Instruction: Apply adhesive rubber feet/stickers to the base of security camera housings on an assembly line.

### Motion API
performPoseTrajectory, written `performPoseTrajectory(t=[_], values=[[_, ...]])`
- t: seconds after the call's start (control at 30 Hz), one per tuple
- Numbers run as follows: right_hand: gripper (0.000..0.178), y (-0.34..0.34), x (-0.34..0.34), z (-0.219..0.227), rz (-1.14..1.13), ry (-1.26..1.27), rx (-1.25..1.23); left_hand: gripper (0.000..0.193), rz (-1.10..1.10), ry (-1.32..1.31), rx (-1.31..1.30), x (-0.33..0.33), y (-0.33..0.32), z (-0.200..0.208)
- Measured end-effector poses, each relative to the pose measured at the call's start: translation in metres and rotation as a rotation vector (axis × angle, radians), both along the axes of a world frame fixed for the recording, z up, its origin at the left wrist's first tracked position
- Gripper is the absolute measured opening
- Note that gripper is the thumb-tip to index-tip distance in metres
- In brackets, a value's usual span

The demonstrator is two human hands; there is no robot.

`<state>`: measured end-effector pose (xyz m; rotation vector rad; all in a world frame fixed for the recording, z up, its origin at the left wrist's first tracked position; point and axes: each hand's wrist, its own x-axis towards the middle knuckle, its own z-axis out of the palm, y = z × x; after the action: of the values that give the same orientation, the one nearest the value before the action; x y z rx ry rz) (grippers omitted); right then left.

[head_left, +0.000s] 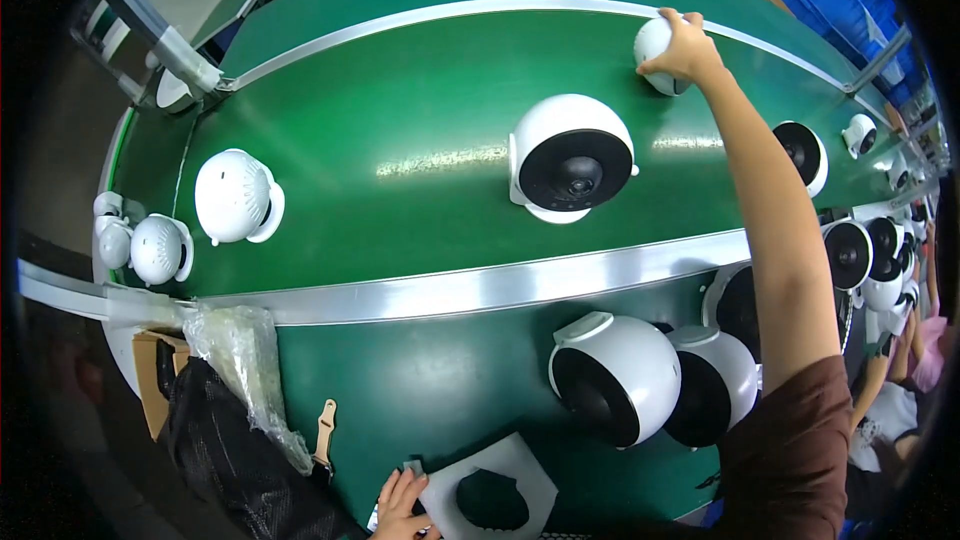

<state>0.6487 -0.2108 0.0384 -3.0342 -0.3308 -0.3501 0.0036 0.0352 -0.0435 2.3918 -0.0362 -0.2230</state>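
My right hand (684,47), arm stretched to the far side of the green conveyor belt (400,90), is closed around a white ball-shaped camera (652,40). At the lower edge, my left hand (402,508) lies with its fingers extended against the left side of a grey foam block (518,457) with a round hole. Part of that hand is cut off by the picture's edge. A larger white camera (577,112) with a black front stands mid-belt, facing me. On the near bench, two more white cameras (632,365) sit side by side below my right forearm.
A metal rail (480,275) divides belt from bench. Several white cameras stand along the belt, one at left (230,198). Clear plastic wrap (240,350), a black bag (225,450) and a watch-like strap (326,430) lie at lower left. Other people work at far right.
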Motion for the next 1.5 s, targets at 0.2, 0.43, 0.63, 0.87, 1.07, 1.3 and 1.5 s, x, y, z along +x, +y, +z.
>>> performPoseTrajectory(t=[0.2, 0.43, 0.63, 0.87, 1.07, 1.3, 1.5], values=[[0.097, -0.051, -0.013, 0.014, -0.298, 0.154, 1.022, 0.019, -0.044, -0.108, 0.068, 0.004, 0.004, -0.003], [0.066, -0.054, -0.123, 0.117, 0.104, 0.351, 1.608, 0.04, 0.098, -0.142, -0.009, 0.009, 0.017, -0.017], [0.047, -0.087, -0.37, 0.14, 0.321, 0.382, 1.775, 0.065, -0.082, -0.38, 0.164, 0.012, 0.056, -0.028], [0.051, -0.127, -0.592, 0.045, -0.166, 0.32, 1.966, 0.029, -0.164, -0.719, 0.257, -0.024, 0.02, 0.034], [0.068, -0.116, -0.579, 0.0, -0.379, 0.178, 2.037, 0.011, -0.465, -0.798, 0.141, -0.028, -0.011, 0.052], [0.107, -0.142, -0.536, 0.026, -0.677, 0.632, 1.142, 0.01, -0.511, -0.809, 0.089, -0.017, -0.011, 0.046], [0.076, -0.145, -0.529, 0.013, -0.275, 0.1, 0.694, 0.011, -0.516, -0.733, -0.02, -0.01, -0.008, 0.044]])
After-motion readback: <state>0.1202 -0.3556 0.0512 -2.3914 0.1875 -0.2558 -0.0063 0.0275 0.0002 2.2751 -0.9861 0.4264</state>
